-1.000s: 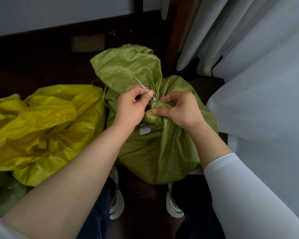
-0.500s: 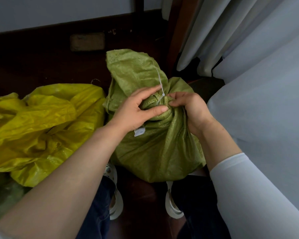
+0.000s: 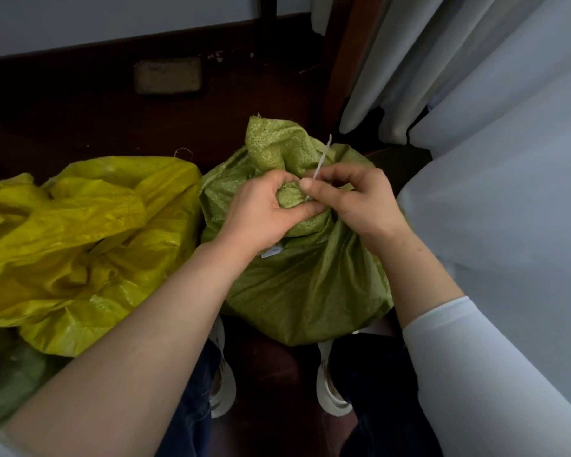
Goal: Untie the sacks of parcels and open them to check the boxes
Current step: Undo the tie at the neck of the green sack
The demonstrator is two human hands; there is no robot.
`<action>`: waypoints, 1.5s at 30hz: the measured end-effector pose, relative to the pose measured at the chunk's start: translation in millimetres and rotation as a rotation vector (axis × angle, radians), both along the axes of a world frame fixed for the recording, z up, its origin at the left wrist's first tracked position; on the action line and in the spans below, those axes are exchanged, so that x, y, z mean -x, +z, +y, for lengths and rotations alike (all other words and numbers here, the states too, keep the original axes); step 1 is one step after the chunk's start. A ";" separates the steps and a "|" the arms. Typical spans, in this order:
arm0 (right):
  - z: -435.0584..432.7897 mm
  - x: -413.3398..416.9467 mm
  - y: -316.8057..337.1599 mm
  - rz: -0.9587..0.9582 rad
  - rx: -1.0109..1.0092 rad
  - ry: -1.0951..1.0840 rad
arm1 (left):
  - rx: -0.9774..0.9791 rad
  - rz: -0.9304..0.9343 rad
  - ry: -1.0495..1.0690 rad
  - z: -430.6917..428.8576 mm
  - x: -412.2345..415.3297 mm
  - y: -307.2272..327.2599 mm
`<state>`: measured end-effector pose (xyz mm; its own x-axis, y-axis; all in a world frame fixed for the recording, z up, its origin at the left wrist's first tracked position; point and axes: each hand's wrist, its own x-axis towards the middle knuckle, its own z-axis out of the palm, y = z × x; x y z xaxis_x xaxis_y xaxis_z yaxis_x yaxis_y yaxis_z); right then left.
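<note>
At top of green sack [image 3: 310, 291]: left hand [image 3: 261, 212] curled round bunched neck [image 3: 290, 196], steadying it for work on tie. Right hand [image 3: 360, 206] pinched white tie [image 3: 322, 156] at neck, tail up, likely to loosen it. Green sack stood on floor [image 3: 271, 374], unopened. Yellow sack [image 3: 80, 242] lay left of it.

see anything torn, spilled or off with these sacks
Only minor wear: the green sack has a frayed top edge, threads sticking up behind the neck where the right hand pinches the white tie. The yellow sack lies slumped and crumpled beside it. No spill or tear shows.
</note>
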<state>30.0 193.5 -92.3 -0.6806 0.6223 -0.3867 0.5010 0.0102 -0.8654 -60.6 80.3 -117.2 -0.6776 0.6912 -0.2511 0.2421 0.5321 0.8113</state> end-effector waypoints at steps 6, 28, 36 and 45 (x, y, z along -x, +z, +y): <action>11.7 -0.5 13.1 -0.069 0.272 -0.134 | 0.046 0.126 -0.068 -0.4 -1.3 3.2; 8.6 -7.6 8.9 0.028 -0.159 0.136 | 0.050 0.319 -0.031 -2.0 1.0 3.0; 3.0 -3.2 9.5 -0.016 -0.127 0.084 | 0.035 0.280 0.007 0.2 1.5 3.8; 0.5 -2.6 6.6 -0.092 0.179 -0.047 | 0.048 0.516 -0.044 -1.4 -9.7 0.6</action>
